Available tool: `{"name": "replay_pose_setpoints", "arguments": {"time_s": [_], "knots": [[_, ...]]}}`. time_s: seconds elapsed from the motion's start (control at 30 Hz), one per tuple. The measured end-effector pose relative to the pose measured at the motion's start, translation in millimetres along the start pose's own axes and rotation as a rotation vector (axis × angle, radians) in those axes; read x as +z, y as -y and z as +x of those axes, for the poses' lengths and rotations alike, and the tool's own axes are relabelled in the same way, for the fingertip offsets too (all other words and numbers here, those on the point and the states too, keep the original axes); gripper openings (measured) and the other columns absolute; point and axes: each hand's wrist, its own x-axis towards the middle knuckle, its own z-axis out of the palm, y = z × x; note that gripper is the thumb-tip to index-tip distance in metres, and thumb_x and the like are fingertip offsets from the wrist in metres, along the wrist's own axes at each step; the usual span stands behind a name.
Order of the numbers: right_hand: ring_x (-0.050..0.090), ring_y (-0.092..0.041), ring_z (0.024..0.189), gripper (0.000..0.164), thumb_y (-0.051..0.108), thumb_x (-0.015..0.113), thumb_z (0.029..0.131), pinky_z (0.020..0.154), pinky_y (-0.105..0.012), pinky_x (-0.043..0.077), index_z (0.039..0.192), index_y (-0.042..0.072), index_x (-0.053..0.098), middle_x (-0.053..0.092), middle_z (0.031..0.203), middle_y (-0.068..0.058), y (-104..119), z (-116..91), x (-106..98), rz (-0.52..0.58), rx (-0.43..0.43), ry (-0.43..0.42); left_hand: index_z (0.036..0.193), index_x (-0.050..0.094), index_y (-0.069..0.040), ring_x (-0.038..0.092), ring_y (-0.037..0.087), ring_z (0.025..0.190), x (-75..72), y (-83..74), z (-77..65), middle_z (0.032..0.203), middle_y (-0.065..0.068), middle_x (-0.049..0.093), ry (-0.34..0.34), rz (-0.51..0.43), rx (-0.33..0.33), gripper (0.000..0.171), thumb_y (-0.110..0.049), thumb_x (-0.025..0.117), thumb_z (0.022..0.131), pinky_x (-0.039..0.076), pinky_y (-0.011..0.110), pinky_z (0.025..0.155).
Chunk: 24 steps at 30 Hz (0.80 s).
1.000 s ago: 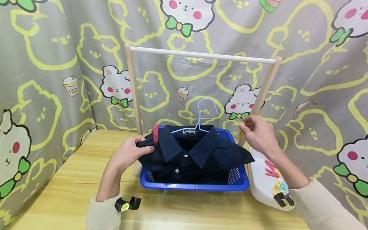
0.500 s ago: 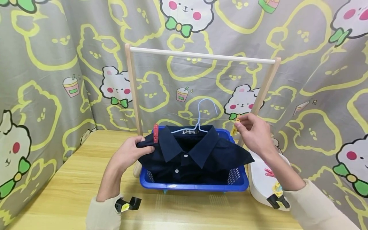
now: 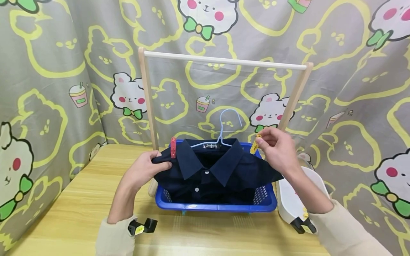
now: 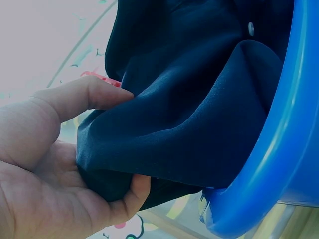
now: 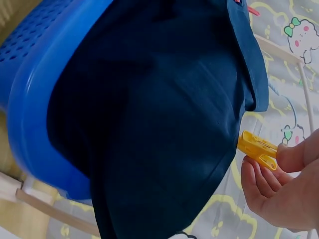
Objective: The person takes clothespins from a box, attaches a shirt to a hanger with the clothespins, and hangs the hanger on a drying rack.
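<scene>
A dark navy collared shirt (image 3: 243, 174) lies over the basket, a light blue wire hanger (image 3: 221, 132) inside its collar and the hook standing up. My left hand (image 3: 140, 173) holds the shirt's left sleeve between thumb and fingers; the left wrist view shows the cloth (image 4: 164, 124) folded in that grip. A red clothespin (image 3: 173, 148) stands on the left shoulder beside the collar. In my right hand (image 3: 279, 151) a yellow clothespin (image 3: 255, 145) is pinched at the right shoulder. Its tip meets the shirt's edge in the right wrist view; whether it bites the cloth, I cannot tell.
The blue plastic basket (image 3: 217, 208) sits on a wooden table (image 3: 80, 199). A rack with wooden posts and a white rail (image 3: 224, 61) rises behind it. At the right stands a white tray (image 3: 286, 206) with clothespins, partly hidden by my right arm. A patterned curtain (image 3: 105, 53) hangs behind.
My right hand has moved left and slightly down, bringing the yellow clothespin from beside the right post to the shirt's right shoulder. The left hand and shirt have stayed nearly still.
</scene>
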Motion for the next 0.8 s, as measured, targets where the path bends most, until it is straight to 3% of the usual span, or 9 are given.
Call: {"name": "replay_pose_setpoints", "arguments": {"time_s": [0.37,0.63,0.8], "knots": [[0.067,-0.014,0.081,0.013,0.016,0.069,0.097,0.071,-0.016,0.049,0.105,0.006,0.071,0.074,0.095,-0.013,1.9,-0.4,6.9,0.026,0.004,-0.008,0.092,0.057,-0.002,0.053,0.024,0.084,0.5,-2.9,-1.2,0.084,0.006,0.052,-0.005,-0.004,-0.012,0.027,-0.023,0.072,0.091,0.043,0.035,0.074],[0.069,-0.023,0.08,0.013,0.016,0.07,0.096,0.069,-0.017,0.051,0.103,0.005,0.071,0.074,0.093,-0.014,-0.2,-1.8,10.9,0.05,-0.001,-0.004,0.091,0.057,-0.002,0.052,0.024,0.084,1.2,-3.7,-1.1,0.082,0.005,0.05,-0.014,0.002,-0.01,0.026,-0.023,0.072,0.091,0.042,0.035,0.074],[0.067,-0.016,0.077,0.013,0.016,0.07,0.096,0.069,-0.016,0.05,0.103,0.005,0.072,0.074,0.092,-0.013,-0.8,-2.7,12.4,0.045,-0.007,-0.013,0.091,0.057,-0.002,0.052,0.024,0.083,1.3,-3.6,-1.3,0.082,0.005,0.051,-0.015,-0.002,-0.01,0.026,-0.023,0.072,0.09,0.042,0.035,0.073]]}}
